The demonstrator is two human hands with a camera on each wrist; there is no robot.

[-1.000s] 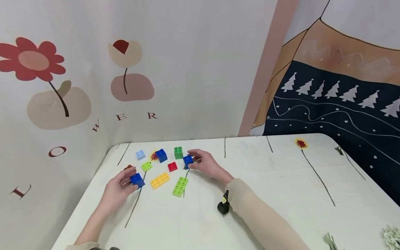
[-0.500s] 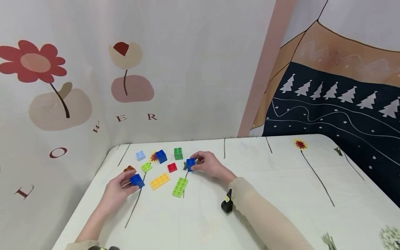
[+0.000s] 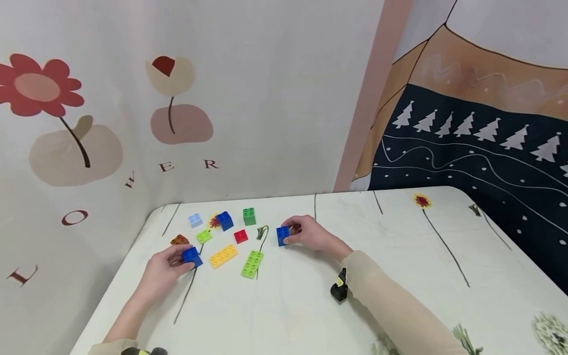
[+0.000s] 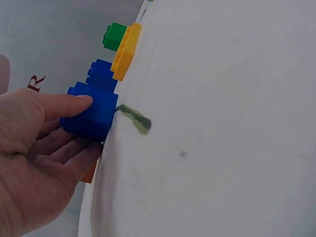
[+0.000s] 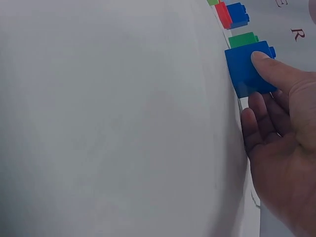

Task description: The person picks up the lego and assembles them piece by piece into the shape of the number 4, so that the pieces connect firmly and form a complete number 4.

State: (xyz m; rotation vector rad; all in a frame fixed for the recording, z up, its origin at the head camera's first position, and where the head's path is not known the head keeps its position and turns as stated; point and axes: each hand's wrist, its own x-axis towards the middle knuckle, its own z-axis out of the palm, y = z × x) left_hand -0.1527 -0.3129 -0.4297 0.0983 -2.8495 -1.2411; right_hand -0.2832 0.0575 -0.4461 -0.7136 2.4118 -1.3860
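My left hand [image 3: 160, 272] pinches a blue toy building brick [image 3: 192, 257] between thumb and fingers, at the left of the group. In the left wrist view the thumb presses the near side of that blue brick [image 4: 93, 112]. My right hand [image 3: 310, 234] grips a second blue brick [image 3: 282, 236] to the right of the other bricks; the right wrist view shows the thumb flat on this blue brick [image 5: 249, 69]. A brown brick [image 3: 179, 239] lies just behind the left fingers. Between the hands are a yellow brick [image 3: 224, 256], a lime long brick [image 3: 252, 264] and a red brick [image 3: 241, 236].
Farther back stand a light blue brick [image 3: 195, 220], a third blue brick [image 3: 225, 221], a green brick [image 3: 249, 216] and a small lime brick [image 3: 204, 236]. The white tablecloth [image 3: 284, 305] has printed flowers. A printed curtain [image 3: 266, 98] hangs behind the table.
My right hand has moved right with its blue brick, away from the green and red bricks. The left hand keeps its blue brick at nearly the same spot. The head view has shifted slightly.
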